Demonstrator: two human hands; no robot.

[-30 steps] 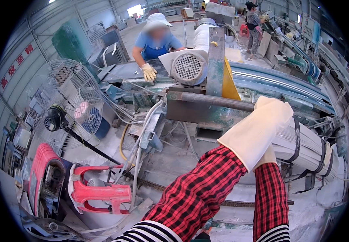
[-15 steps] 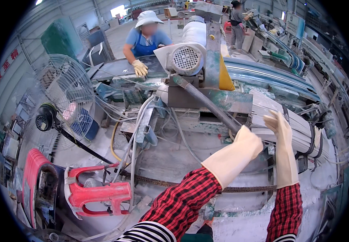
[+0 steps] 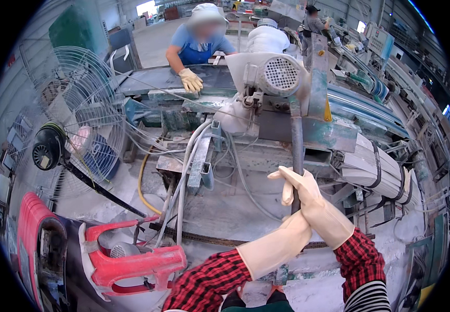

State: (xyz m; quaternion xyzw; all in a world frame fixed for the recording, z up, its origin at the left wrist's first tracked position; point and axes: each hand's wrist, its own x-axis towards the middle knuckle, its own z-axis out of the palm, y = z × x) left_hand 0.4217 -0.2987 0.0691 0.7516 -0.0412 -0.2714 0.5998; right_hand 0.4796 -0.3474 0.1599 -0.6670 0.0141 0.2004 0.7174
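A long grey metal bar (image 3: pixel 297 138) slopes down toward me from the machine head with a round-grilled motor (image 3: pixel 281 74). I wear cream rubber gloves and red-black checked sleeves. My right hand (image 3: pixel 308 191) lies across the bar's lower part, its fingers bent over it and some pointing left. Beneath its wrist, my left hand (image 3: pixel 297 229) meets the bar's lower end; its fingers are mostly hidden behind the right glove. My forearms cross there. Opposite, a person in a white hat rests a gloved hand (image 3: pixel 190 80) on a dark slab (image 3: pixel 155 80).
A wire-cage fan (image 3: pixel 74 119) stands at the left, with a red plastic-framed object (image 3: pixel 136 265) nearer me. Grey hoses (image 3: pixel 183 171) hang in the middle. Strapped pale strips (image 3: pixel 383 169) lie at the right. A second person (image 3: pixel 313 28) works at the back right.
The bar has swung left from its slant, and the machine head stands further right in view. My right hand has come from open air onto the bar, crossing over my left wrist.
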